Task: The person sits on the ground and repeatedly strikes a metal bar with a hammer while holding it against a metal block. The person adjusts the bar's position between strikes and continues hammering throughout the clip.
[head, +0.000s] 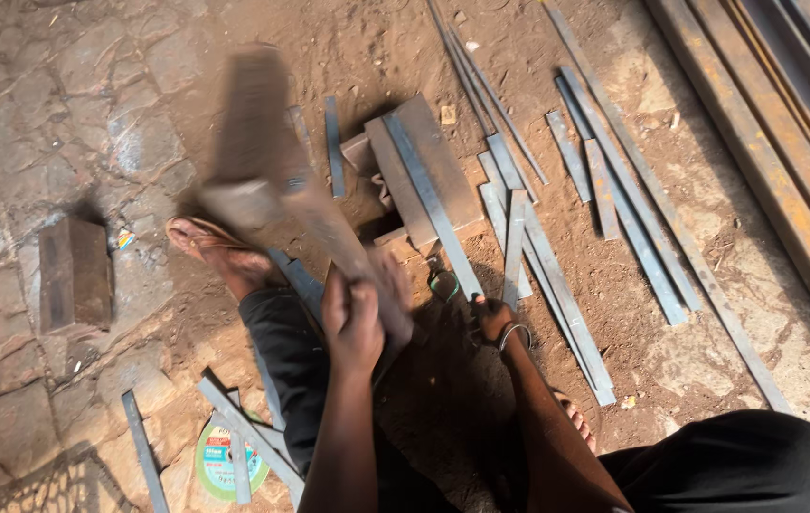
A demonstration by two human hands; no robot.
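Head view, looking down at a dirt and stone floor: the left hand (353, 318) has its fingers wrapped tight round the wooden handle of a hammer (258, 157), whose blurred, heavy head is up toward 11 o'clock from the fist, the handle running on a diagonal from 5 to 11 o'clock. The right hand (492, 318), with a metal bangle at the wrist, grips the near end of a flat steel strip (433, 204); its fingers are closed on it. That strip lies on a steel block (424, 176), its long axis running from the right hand up toward 11 o'clock, so the struck part sits at about 1 o'clock from the left fist and nearer to it than the hammer head is. More cut steel strips (557, 294) lie loose at 3 o'clock of the block, and long rusty bars (785, 161) fill the far right edge. A second, dark block (75, 275) rests apart at 9 o'clock. A round green-and-yellow disc with a printed label (220, 465) lies at 7 o'clock, partly under short strips. A sandalled foot (220, 249) sits beside the hammer.
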